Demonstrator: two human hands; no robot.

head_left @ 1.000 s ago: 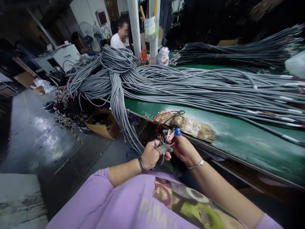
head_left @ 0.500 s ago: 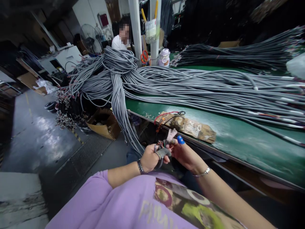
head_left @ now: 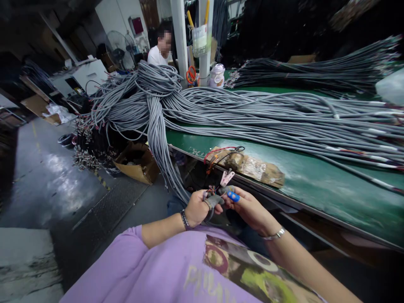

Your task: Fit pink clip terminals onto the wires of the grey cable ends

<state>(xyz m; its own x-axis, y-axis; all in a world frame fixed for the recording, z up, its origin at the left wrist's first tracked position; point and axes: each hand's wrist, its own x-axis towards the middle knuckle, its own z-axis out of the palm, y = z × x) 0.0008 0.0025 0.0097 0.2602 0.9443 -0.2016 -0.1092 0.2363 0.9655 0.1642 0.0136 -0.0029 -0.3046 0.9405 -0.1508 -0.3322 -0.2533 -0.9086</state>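
Cable end [head_left: 213,201] held at lower centre

Left hand [head_left: 196,209] closed round the grey cable end, with coloured wires [head_left: 212,189] sprouting above. Right hand [head_left: 251,208], wearing a blue fingertip cap [head_left: 234,196], touches it; grip cannot be told. Pink clip [head_left: 227,177] just above, green bench [head_left: 315,181] beyond.

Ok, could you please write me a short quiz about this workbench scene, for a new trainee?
1. Which colour is the cover on a fingertip of the right hand? A red, B blue, C yellow.
2. True or false: the left hand grips the end of a grey cable, where thin coloured wires stick out.
3. Fill in: the pile of grey cables lies on a ____ bench.
Key: 1 B; 2 true; 3 green.
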